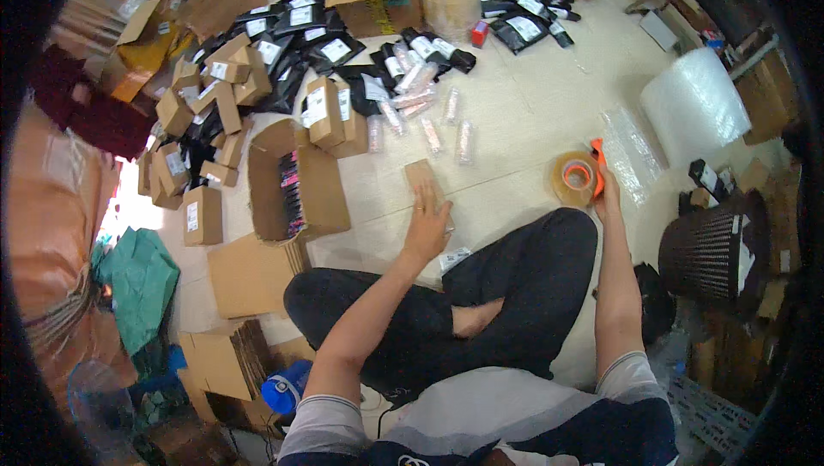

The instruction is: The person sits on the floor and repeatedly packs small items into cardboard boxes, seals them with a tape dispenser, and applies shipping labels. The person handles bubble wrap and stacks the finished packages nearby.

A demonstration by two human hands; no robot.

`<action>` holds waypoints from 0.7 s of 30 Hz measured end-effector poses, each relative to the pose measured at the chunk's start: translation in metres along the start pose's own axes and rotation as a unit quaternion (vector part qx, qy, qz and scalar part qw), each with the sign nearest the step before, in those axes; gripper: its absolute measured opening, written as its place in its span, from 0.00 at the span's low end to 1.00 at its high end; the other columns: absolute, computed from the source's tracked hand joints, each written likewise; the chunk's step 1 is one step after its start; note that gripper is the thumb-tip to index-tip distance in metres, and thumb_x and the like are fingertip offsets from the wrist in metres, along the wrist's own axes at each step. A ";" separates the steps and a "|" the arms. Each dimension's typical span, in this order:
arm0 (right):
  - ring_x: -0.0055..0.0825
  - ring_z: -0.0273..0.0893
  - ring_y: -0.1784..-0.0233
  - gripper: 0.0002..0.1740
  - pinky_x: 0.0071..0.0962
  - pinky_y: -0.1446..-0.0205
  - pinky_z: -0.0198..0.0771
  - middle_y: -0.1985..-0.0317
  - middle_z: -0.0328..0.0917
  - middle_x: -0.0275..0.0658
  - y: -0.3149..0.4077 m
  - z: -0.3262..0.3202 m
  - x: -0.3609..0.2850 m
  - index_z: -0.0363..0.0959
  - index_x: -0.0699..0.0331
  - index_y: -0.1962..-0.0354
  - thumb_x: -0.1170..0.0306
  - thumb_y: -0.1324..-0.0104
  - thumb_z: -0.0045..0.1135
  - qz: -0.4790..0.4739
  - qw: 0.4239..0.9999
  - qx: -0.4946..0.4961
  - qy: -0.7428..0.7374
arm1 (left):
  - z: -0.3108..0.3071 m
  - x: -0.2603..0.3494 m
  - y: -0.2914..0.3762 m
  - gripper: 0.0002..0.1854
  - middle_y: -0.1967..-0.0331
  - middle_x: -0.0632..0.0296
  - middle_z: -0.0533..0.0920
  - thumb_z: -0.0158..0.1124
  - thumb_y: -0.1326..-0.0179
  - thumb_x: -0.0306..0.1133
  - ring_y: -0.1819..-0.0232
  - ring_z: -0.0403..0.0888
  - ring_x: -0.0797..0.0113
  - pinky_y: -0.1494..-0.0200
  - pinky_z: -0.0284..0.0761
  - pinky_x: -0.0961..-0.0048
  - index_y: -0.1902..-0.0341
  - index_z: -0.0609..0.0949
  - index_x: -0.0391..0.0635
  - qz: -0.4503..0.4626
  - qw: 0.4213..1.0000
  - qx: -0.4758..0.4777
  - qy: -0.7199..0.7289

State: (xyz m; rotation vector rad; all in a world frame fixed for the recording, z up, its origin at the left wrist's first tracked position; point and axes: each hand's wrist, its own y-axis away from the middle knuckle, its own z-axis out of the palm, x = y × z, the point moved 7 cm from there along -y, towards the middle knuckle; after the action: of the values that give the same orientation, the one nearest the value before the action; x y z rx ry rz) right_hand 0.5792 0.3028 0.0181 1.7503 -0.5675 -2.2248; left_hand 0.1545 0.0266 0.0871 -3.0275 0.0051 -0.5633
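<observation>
A narrow, small cardboard box (pixel 419 171) lies on the pale tiled floor in front of me. My left hand (pixel 427 224) grips it from above, fingers across its top and thumb by its right side; the hand hides much of its near half. To the right, my right hand (pixel 608 192) is closed around an orange tape dispenser (pixel 599 167). A wide roll of clear packing tape (pixel 559 181) is mounted on the dispenser, on the side towards my left. Near my shin lies a small printed plastic packet or label (pixel 455 258).
An open carton (pixel 328 208) with pink-and-black items stands left of the box. Several bubble-wrapped pieces (pixel 464 142) lie beyond it. Black mailer parcels (pixel 335 51) and labelled boxes (pixel 203 215) crowd the far left. On the right are a bubble-wrap roll (pixel 698 102) and a dark basket (pixel 698 253).
</observation>
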 end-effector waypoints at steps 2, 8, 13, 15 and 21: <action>0.43 0.84 0.41 0.24 0.44 0.38 0.79 0.43 0.86 0.47 -0.003 -0.009 -0.017 0.82 0.65 0.40 0.58 0.26 0.65 -0.103 0.962 0.063 0.246 | 0.009 0.000 0.002 0.41 0.12 0.27 0.42 0.81 0.42 0.35 0.13 0.42 0.19 0.15 0.57 0.41 0.25 0.76 0.44 -0.013 0.998 -0.053 -0.030; 0.54 0.85 0.45 0.16 0.52 0.38 0.77 0.52 0.87 0.57 0.071 0.155 -0.020 0.87 0.65 0.50 0.70 0.32 0.58 -0.333 0.640 -0.134 0.680 | 0.008 -0.005 0.004 0.52 0.12 0.32 0.43 0.77 0.40 0.32 0.13 0.45 0.25 0.17 0.64 0.48 0.14 0.60 0.43 -0.029 1.000 -0.004 -0.008; 0.55 0.84 0.41 0.16 0.54 0.37 0.79 0.48 0.86 0.55 0.237 0.273 0.155 0.85 0.64 0.49 0.69 0.33 0.60 -0.292 0.484 -0.493 0.661 | 0.011 -0.024 0.011 0.61 0.11 0.38 0.50 0.78 0.49 0.24 0.12 0.52 0.34 0.24 0.75 0.55 0.13 0.53 0.34 -0.085 0.995 0.044 -0.024; 0.53 0.84 0.46 0.17 0.52 0.45 0.82 0.49 0.85 0.51 0.268 0.281 0.179 0.82 0.65 0.49 0.74 0.37 0.63 -0.379 0.457 -0.464 0.657 | 0.014 -0.033 0.016 0.60 0.11 0.40 0.52 0.75 0.49 0.20 0.13 0.54 0.37 0.25 0.77 0.55 0.13 0.53 0.33 -0.113 0.993 0.029 -0.017; 0.53 0.84 0.47 0.21 0.49 0.50 0.83 0.52 0.86 0.51 0.258 0.279 0.206 0.79 0.70 0.48 0.74 0.39 0.67 -0.401 0.406 -0.486 0.662 | 0.010 -0.024 0.023 0.54 0.12 0.40 0.54 0.69 0.43 0.22 0.12 0.55 0.41 0.27 0.80 0.58 0.13 0.54 0.34 -0.086 0.994 0.067 0.021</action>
State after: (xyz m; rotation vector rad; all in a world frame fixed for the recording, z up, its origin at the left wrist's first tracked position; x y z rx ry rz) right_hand 0.2480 0.0251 0.0111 2.1829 1.7572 -0.1647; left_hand 0.1353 0.0050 0.0681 -2.9020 -0.2829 -0.6123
